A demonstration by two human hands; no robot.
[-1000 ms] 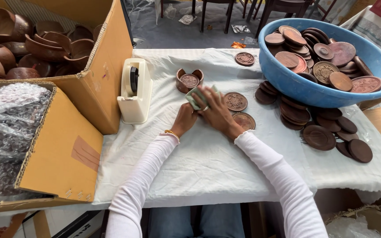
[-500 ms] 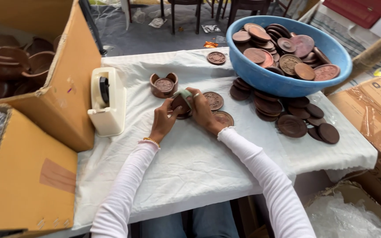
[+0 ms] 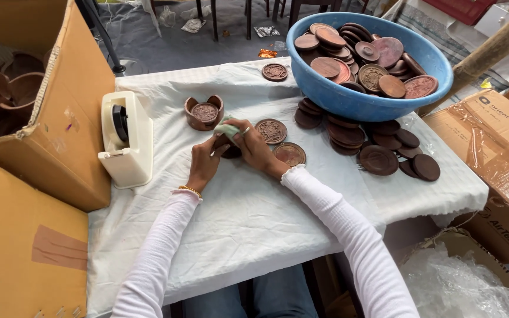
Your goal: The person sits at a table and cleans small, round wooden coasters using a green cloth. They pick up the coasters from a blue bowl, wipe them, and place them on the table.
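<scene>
Dark brown round wooden coaster (image 3: 229,151) sits low between both hands near the middle of the white cloth-covered table (image 3: 254,224), mostly hidden by the fingers. The left hand (image 3: 203,165) cups it from the near side, fingers curled around its edge. The right hand (image 3: 253,144) closes over the top and presses a pale green scrap (image 3: 226,128) — cloth or tape, too small to tell — against it. Both hands are clenched on the piece, neither released.

Judging by the grip, the step in hand looks like wiping or wrapping this single coaster; the next move would call for turning it steadily without letting the scrap slip.

Just beyond the hands stands a small brown wooden coaster holder (image 3: 204,112) with one carved disc inside. Two carved round coasters (image 3: 271,131) lie flat just right of the hands. A cream-coloured desk tape dispenser (image 3: 126,138) stands to the left. Farther right, a large blue plastic basin (image 3: 349,100) heaped with brown discs rests on the table, with loose stacks of dark discs (image 3: 378,147) around its base. Open cardboard boxes (image 3: 60,147) flank the table on the left.
</scene>
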